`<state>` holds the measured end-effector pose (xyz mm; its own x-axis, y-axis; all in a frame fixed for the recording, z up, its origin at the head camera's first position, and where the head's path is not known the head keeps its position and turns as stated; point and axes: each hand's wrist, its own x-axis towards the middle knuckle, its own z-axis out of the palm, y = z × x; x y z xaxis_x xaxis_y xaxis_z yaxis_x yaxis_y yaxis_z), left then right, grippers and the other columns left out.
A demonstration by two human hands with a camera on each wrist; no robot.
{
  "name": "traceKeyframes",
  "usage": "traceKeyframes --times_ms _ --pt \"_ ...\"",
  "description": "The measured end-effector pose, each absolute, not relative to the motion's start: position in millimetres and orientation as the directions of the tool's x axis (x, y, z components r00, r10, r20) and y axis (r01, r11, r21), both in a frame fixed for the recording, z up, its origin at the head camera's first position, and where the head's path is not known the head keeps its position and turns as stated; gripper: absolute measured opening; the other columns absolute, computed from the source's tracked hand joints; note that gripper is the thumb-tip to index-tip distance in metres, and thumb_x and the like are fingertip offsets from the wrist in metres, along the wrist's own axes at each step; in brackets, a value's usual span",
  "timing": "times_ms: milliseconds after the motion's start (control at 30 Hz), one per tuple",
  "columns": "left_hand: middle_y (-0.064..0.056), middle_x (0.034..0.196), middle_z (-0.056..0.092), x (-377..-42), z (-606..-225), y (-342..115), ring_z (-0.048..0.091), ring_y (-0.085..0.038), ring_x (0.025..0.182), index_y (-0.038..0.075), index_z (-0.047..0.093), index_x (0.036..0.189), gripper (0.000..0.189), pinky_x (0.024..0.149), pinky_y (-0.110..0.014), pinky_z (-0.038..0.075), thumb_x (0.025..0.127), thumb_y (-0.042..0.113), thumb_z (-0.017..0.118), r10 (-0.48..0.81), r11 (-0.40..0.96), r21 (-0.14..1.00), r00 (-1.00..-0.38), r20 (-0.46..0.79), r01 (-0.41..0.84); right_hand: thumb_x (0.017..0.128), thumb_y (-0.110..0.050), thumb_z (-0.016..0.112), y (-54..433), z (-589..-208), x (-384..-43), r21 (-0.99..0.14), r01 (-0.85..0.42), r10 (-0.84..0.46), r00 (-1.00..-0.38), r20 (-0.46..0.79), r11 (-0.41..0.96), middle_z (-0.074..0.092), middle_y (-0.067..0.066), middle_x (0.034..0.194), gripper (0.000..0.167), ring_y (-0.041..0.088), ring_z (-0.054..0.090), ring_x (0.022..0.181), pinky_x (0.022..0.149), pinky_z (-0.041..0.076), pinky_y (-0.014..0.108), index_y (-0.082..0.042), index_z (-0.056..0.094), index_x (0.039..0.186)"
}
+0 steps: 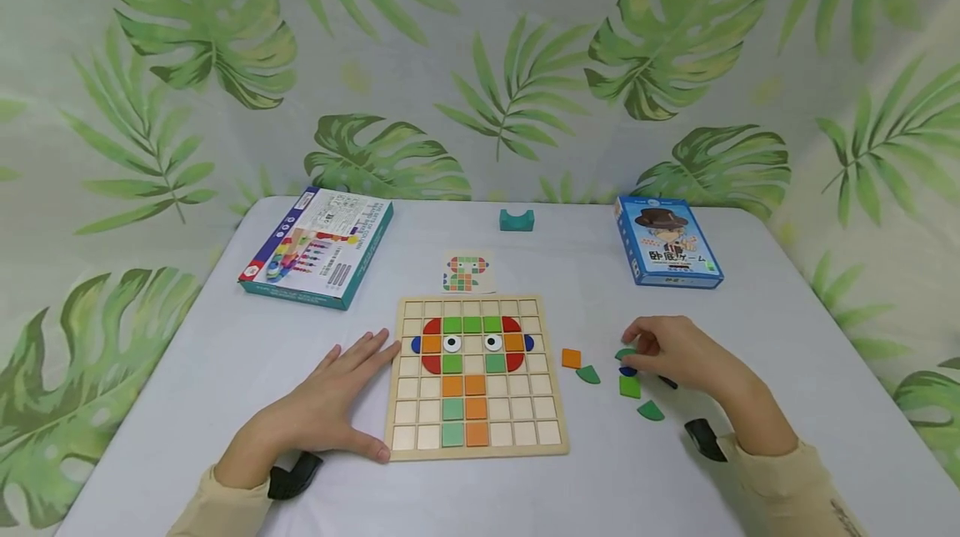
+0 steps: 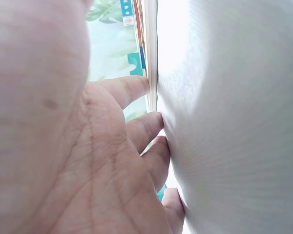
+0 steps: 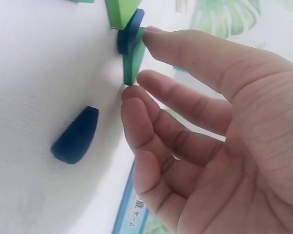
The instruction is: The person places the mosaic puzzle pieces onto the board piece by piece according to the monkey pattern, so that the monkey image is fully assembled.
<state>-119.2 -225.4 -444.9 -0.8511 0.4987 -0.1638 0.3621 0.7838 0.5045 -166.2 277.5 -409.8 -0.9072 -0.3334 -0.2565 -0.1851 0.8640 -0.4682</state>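
A wooden grid board [image 1: 553, 404] lies on the table, with coloured tiles and two eye pieces set in a figure. My left hand [image 1: 330, 399] rests spread at its left side, index fingertip and thumb at the board's edge; in the left wrist view its fingers [image 2: 145, 127] reach toward the tabletop. To the right, my right hand [image 1: 671, 349] bends over loose pieces, thumb and index finger apart around a green quarter-round piece [image 3: 132, 66] and a blue half-round piece [image 3: 130, 34]. Whether the fingertips touch them, I cannot tell. Another dark blue piece [image 3: 77, 136] lies near its curled fingers.
Between board and right hand lie an orange square [image 1: 571, 358] and a green quarter-round [image 1: 588, 374]; a green square [image 1: 629, 387] sits nearer that hand. A pattern card [image 1: 468, 272] lies behind the board, near a teal block [image 1: 517, 221]. Boxes [image 1: 318, 247] [image 1: 667, 243] stand at both sides.
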Motion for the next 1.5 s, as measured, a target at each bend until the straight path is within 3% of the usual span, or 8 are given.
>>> traceKeyframes --times_ms 667,900,1133,1500 --pt "-0.013 0.18 0.021 -119.5 -445.4 -226.7 0.017 -0.042 0.167 0.019 0.03 0.171 0.137 0.131 -0.075 0.012 0.062 0.075 0.092 0.497 0.783 0.504 -0.854 -0.155 0.364 0.094 -0.011 0.08 277.3 -411.7 -175.7 -0.459 -0.189 -0.323 -0.917 -0.233 0.868 0.074 0.003 0.097 0.021 0.016 0.066 0.09 0.084 0.063 0.038 0.0 0.076 0.111" --pt "-0.014 0.181 0.021 -119.8 -445.6 -225.6 0.017 -0.043 0.167 0.019 0.03 0.171 0.136 0.131 -0.076 0.011 0.063 0.074 0.092 0.506 0.775 0.516 -0.848 -0.159 0.365 0.092 -0.012 0.081 276.6 -415.6 -175.9 -0.447 -0.22 -0.336 -0.92 -0.2 0.867 0.074 0.001 0.095 0.019 0.014 0.065 0.086 0.078 0.061 0.031 -0.001 0.077 0.108" --pt "-0.014 0.181 0.021 -119.9 -445.3 -224.2 0.017 -0.043 0.167 0.019 0.03 0.171 0.137 0.131 -0.076 0.011 0.063 0.074 0.092 0.5 0.782 0.508 -0.849 -0.168 0.361 0.092 -0.016 0.082 258.0 -410.4 -176.9 -0.458 -0.254 -0.363 -0.917 -0.167 0.852 0.075 0.0 0.097 0.021 0.013 0.065 0.088 0.078 0.06 0.029 -0.003 0.078 0.108" --pt "-0.014 0.181 0.021 -119.4 -444.2 -225.4 0.017 -0.043 0.167 0.019 0.03 0.171 0.137 0.131 -0.075 0.011 0.062 0.075 0.092 0.5 0.784 0.502 -0.851 -0.161 0.366 0.093 -0.018 0.082 209.1 -396.6 -183.2 -0.497 -0.327 -0.457 -0.875 -0.163 0.804 0.076 0.001 0.102 0.024 0.017 0.067 0.095 0.091 0.065 0.044 -0.005 0.077 0.113"
